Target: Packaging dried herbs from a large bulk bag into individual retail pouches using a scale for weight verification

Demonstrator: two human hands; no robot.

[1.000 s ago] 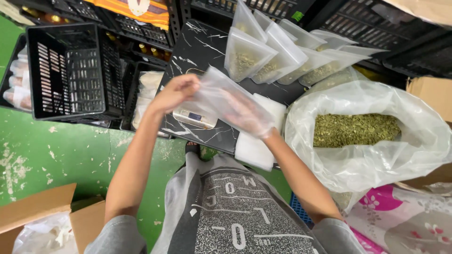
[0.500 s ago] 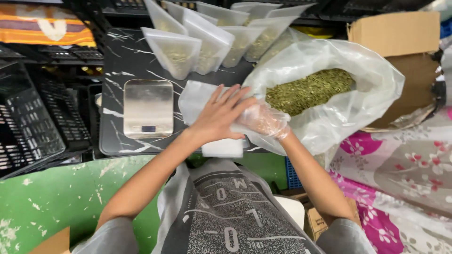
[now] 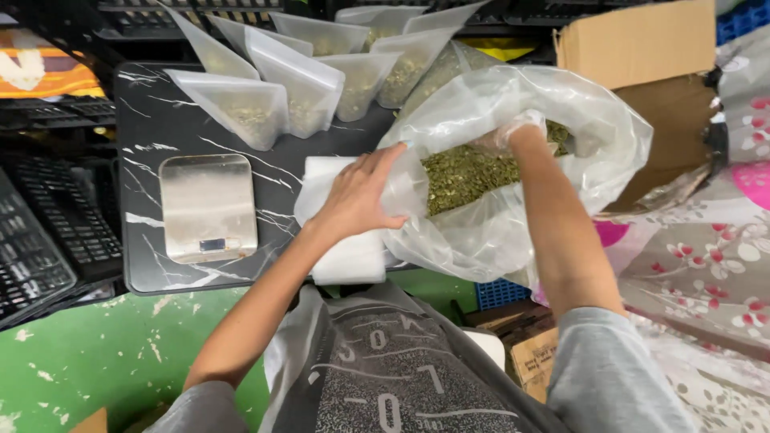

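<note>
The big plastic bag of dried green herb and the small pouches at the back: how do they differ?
The big clear bag is wide, crumpled and open, with the gloved right hand inside and the bare left hand on its rim. The small pouches are stiff, triangular and stand in a row untouched. Both hold dried green herb.

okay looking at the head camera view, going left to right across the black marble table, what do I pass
Black plastic crate → steel kitchen scale → stack of empty white pouches → left hand holding the rim of the large clear bag of dried green herb → gloved right hand inside the bag → cardboard box.
</note>
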